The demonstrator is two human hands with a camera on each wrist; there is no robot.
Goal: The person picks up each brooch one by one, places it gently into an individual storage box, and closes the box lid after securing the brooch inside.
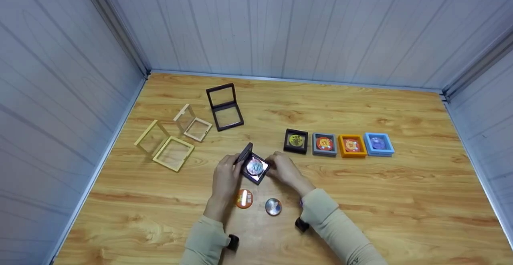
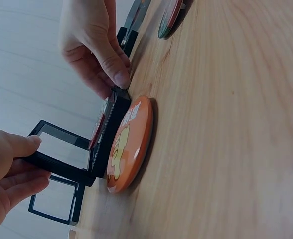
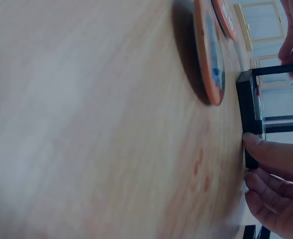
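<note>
My left hand pinches the raised lid of a small black display case between thumb and fingers. At the opposite corner, my right hand grips the case's base with thumb and fingertips. A round, shiny button badge lies inside the base, over its clear film. Close in front of the case is an orange button badge, face up with a yellow figure on it. Another round badge lies to its right, nearer the body.
Several closed cases with badges stand in a row at right: black, grey, orange and light blue. Opened cases stand at left: yellow, beige and black. Something purple shows beside the right sleeve.
</note>
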